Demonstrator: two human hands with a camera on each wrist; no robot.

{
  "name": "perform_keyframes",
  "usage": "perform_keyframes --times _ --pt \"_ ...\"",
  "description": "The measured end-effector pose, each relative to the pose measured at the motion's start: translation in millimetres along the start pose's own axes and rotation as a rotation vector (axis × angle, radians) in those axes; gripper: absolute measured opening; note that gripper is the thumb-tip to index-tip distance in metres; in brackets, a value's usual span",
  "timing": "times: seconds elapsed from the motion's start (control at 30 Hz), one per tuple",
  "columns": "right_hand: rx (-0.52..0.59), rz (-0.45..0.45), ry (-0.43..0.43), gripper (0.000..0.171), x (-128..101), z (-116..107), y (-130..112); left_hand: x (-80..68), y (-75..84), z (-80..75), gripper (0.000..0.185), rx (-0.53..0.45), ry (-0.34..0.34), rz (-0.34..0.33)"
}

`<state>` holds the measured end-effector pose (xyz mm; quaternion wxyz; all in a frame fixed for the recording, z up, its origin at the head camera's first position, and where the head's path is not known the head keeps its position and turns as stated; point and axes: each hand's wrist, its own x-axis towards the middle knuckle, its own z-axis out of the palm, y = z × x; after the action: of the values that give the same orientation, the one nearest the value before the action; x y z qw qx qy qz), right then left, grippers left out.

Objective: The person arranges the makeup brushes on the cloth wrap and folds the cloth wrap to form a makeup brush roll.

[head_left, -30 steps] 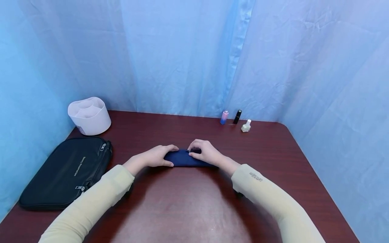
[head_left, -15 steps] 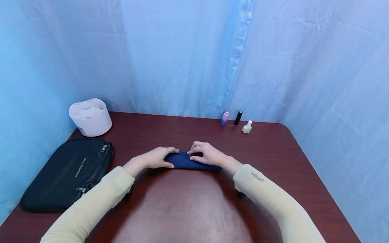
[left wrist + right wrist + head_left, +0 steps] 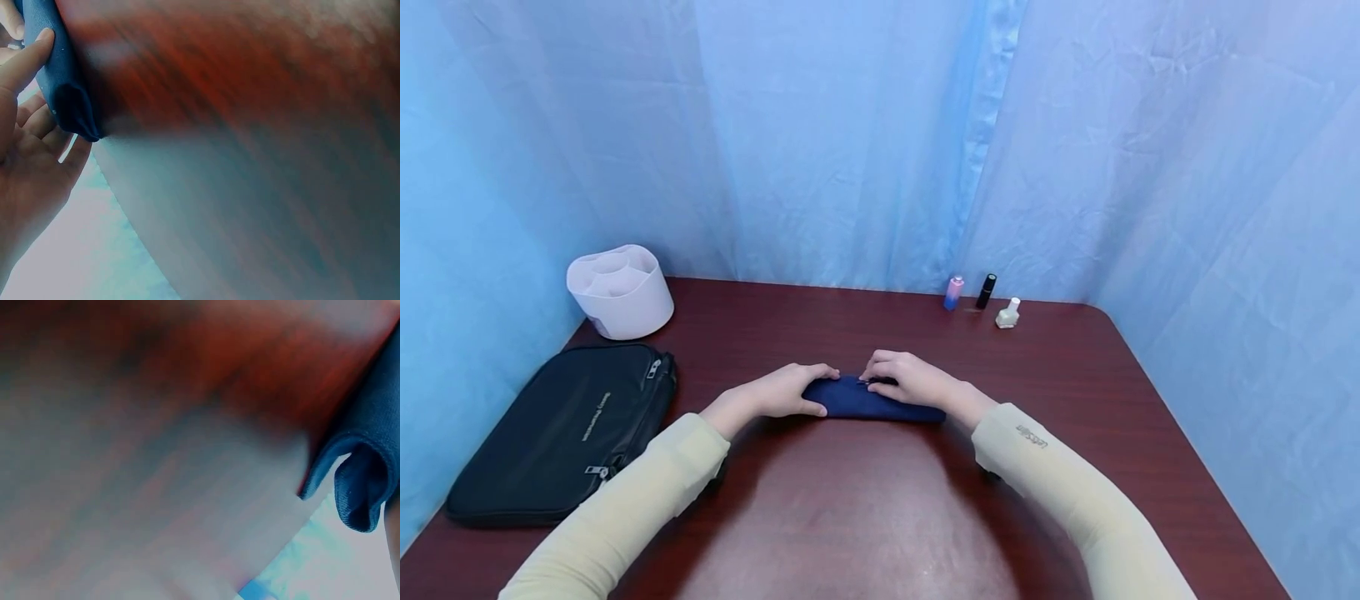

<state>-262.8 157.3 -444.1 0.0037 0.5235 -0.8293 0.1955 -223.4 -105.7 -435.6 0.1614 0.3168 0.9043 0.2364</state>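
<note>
A navy blue fabric pouch (image 3: 857,402) lies on the dark red table (image 3: 865,500), in the middle. My left hand (image 3: 790,390) grips its left end, thumb on the near side and fingers behind, as the left wrist view shows on the pouch (image 3: 62,81) and the left hand (image 3: 25,144). My right hand (image 3: 906,379) rests over the pouch's right half. Its fingertips pinch a small silver zipper pull (image 3: 868,382) on the top edge. The right wrist view shows only the pouch's folded right end (image 3: 369,469) above the blurred table.
A flat black zipped bag (image 3: 565,429) lies at the left edge, and a white divided organiser (image 3: 621,292) stands behind it. At the back right stand a pink bottle (image 3: 953,292), a black tube (image 3: 986,290) and a pale nail polish bottle (image 3: 1008,313). Blue curtains close in the table.
</note>
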Motion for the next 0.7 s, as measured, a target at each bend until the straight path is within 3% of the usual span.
perform_keyframes --times 0.4,0.7 --pt "0.012 0.047 0.071 0.009 -7.8 2.5 -4.2 1.1 1.0 -0.7 0.060 0.005 -0.002 -0.003" --pt "-0.022 0.077 0.040 0.007 -2.5 2.8 -7.5 -1.3 1.3 0.5 0.058 -0.007 0.021 0.009"
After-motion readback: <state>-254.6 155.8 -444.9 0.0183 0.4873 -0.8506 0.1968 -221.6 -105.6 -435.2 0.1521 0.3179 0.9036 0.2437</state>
